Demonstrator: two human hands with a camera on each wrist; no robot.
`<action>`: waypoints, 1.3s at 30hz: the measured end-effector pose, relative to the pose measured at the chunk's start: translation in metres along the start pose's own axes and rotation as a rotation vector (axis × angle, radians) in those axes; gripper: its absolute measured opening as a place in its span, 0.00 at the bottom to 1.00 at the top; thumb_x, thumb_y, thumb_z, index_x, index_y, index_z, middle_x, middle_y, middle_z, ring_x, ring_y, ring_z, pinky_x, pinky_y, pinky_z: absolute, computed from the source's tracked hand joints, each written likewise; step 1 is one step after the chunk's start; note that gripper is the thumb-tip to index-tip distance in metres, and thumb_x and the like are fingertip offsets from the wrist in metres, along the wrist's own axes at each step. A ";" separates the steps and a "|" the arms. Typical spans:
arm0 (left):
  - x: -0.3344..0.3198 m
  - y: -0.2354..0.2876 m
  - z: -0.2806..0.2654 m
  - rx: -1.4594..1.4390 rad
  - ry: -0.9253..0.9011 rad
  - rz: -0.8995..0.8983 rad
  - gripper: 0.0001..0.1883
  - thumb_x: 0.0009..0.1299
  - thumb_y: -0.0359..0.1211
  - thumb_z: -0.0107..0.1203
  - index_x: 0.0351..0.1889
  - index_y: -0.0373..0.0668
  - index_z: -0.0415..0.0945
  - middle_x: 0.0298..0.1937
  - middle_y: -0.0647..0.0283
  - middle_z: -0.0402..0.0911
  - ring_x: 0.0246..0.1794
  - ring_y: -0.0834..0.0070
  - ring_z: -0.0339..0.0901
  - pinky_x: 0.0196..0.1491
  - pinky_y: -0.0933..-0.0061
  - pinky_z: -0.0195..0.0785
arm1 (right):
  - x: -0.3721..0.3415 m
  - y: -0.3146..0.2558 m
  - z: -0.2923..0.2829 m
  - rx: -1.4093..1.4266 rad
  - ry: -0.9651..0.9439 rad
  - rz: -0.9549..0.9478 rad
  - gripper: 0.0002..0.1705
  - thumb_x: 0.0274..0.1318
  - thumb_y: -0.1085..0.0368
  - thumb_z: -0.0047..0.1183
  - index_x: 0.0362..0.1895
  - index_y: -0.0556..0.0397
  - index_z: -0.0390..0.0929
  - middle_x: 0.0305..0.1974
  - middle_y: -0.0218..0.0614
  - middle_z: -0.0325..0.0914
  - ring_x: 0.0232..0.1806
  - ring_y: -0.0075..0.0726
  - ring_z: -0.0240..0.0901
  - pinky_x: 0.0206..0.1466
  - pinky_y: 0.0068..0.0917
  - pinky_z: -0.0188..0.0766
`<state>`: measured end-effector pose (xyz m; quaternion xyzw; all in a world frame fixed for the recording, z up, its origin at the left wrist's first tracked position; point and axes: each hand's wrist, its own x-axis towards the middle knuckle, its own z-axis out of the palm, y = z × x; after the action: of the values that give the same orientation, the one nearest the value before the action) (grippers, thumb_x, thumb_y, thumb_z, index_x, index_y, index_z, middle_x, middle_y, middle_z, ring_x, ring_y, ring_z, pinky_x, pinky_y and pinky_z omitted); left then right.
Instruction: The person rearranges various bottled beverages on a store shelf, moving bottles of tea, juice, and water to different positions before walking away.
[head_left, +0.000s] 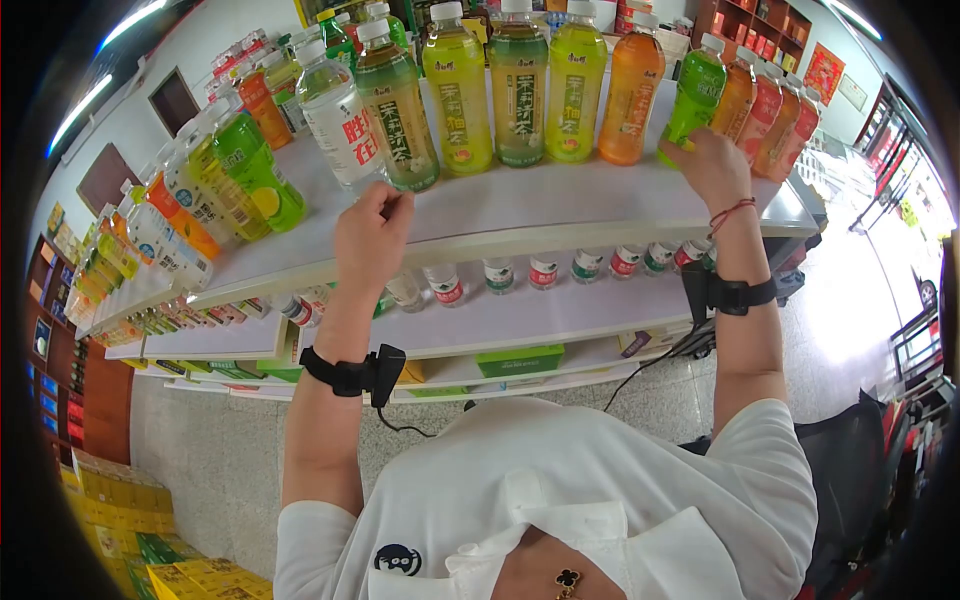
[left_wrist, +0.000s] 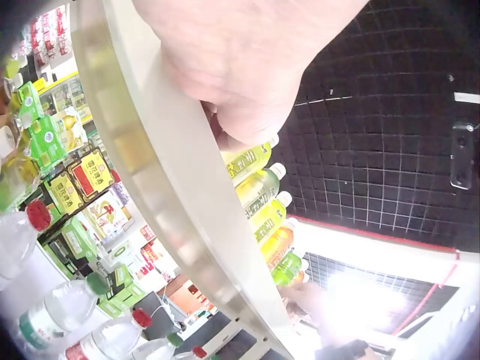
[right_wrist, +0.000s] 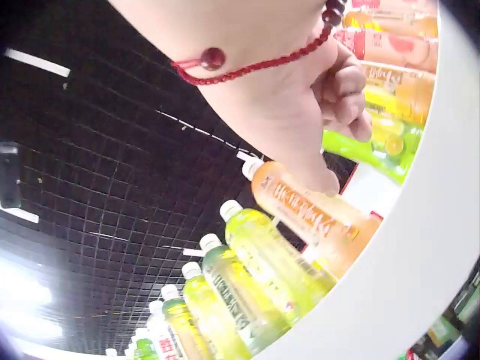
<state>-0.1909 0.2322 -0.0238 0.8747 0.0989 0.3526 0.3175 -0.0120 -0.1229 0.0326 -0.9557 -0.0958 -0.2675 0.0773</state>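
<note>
My left hand point(head_left: 374, 235) is at the shelf's front edge, before a dark green tea bottle point(head_left: 398, 115), its fingers loosely curled with nothing visible in them. The left wrist view shows this hand point(left_wrist: 232, 67) above the pale shelf edge. My right hand point(head_left: 715, 172) is in front of the lower part of a bright green bottle point(head_left: 697, 90). In the right wrist view, that hand point(right_wrist: 292, 112) has its thumb apart from its bent fingers, close to the green bottle point(right_wrist: 386, 146) and an orange bottle point(right_wrist: 311, 214); contact is unclear.
Several yellow and green tea bottles point(head_left: 458, 95) stand in a row between the hands. More bottles point(head_left: 250, 170) line the left side, and orange and pink ones point(head_left: 765, 110) the right. Small water bottles point(head_left: 543, 272) are on the lower shelf, with boxes point(head_left: 520, 361) beneath.
</note>
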 end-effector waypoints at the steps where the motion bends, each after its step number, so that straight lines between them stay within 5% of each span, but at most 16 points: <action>1: 0.000 0.000 0.000 0.007 0.000 0.009 0.11 0.65 0.37 0.57 0.29 0.38 0.73 0.23 0.56 0.79 0.22 0.64 0.76 0.30 0.69 0.67 | -0.005 -0.009 0.001 0.071 0.043 -0.075 0.33 0.48 0.38 0.55 0.39 0.58 0.80 0.32 0.52 0.81 0.37 0.55 0.79 0.41 0.43 0.75; 6: -0.001 -0.001 0.000 -0.003 -0.005 0.029 0.11 0.65 0.36 0.57 0.29 0.37 0.73 0.22 0.56 0.78 0.23 0.62 0.77 0.30 0.67 0.67 | 0.000 -0.043 0.022 0.099 0.031 -0.057 0.33 0.47 0.38 0.56 0.33 0.60 0.80 0.31 0.51 0.81 0.36 0.54 0.80 0.40 0.43 0.76; 8: -0.001 -0.006 0.002 -0.030 0.013 0.065 0.11 0.67 0.36 0.57 0.31 0.37 0.74 0.20 0.64 0.74 0.19 0.78 0.66 0.27 0.75 0.60 | 0.002 -0.048 0.025 0.099 0.016 -0.050 0.33 0.47 0.38 0.56 0.34 0.60 0.79 0.31 0.51 0.81 0.36 0.53 0.80 0.40 0.42 0.76; 18: -0.002 -0.002 0.000 -0.037 0.012 0.039 0.11 0.67 0.36 0.57 0.30 0.37 0.73 0.20 0.64 0.74 0.19 0.79 0.66 0.27 0.75 0.61 | 0.008 -0.048 0.029 0.076 0.008 0.045 0.33 0.44 0.39 0.58 0.35 0.59 0.79 0.34 0.51 0.81 0.38 0.51 0.80 0.42 0.41 0.76; 24: -0.003 -0.004 0.002 -0.074 0.013 0.056 0.11 0.66 0.36 0.58 0.30 0.37 0.73 0.20 0.63 0.74 0.19 0.79 0.66 0.27 0.75 0.61 | 0.005 -0.039 0.023 0.143 0.001 0.087 0.37 0.42 0.37 0.59 0.38 0.62 0.78 0.34 0.51 0.81 0.39 0.51 0.80 0.42 0.41 0.76; 26: -0.002 -0.003 0.001 -0.027 0.024 0.071 0.11 0.65 0.36 0.57 0.29 0.38 0.73 0.22 0.57 0.78 0.21 0.65 0.76 0.28 0.68 0.66 | 0.012 -0.035 0.028 0.197 0.038 0.115 0.38 0.41 0.36 0.60 0.38 0.62 0.78 0.34 0.51 0.81 0.39 0.50 0.80 0.41 0.41 0.76; 34: -0.003 0.001 0.000 -0.033 0.004 0.058 0.11 0.65 0.35 0.57 0.29 0.37 0.72 0.22 0.56 0.78 0.21 0.65 0.76 0.28 0.68 0.66 | 0.037 -0.020 0.041 0.654 -0.337 0.151 0.39 0.38 0.38 0.64 0.40 0.63 0.77 0.37 0.51 0.81 0.40 0.50 0.79 0.42 0.39 0.75; 39: -0.002 0.001 0.002 -0.033 0.018 0.067 0.11 0.65 0.35 0.57 0.28 0.37 0.72 0.21 0.56 0.78 0.21 0.64 0.76 0.28 0.67 0.66 | 0.022 -0.033 0.034 0.365 -0.104 0.138 0.42 0.37 0.35 0.64 0.41 0.64 0.77 0.38 0.52 0.80 0.42 0.50 0.79 0.44 0.39 0.74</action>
<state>-0.1916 0.2296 -0.0255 0.8689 0.0667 0.3724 0.3192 0.0164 -0.0809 0.0185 -0.9427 -0.0810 -0.1900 0.2622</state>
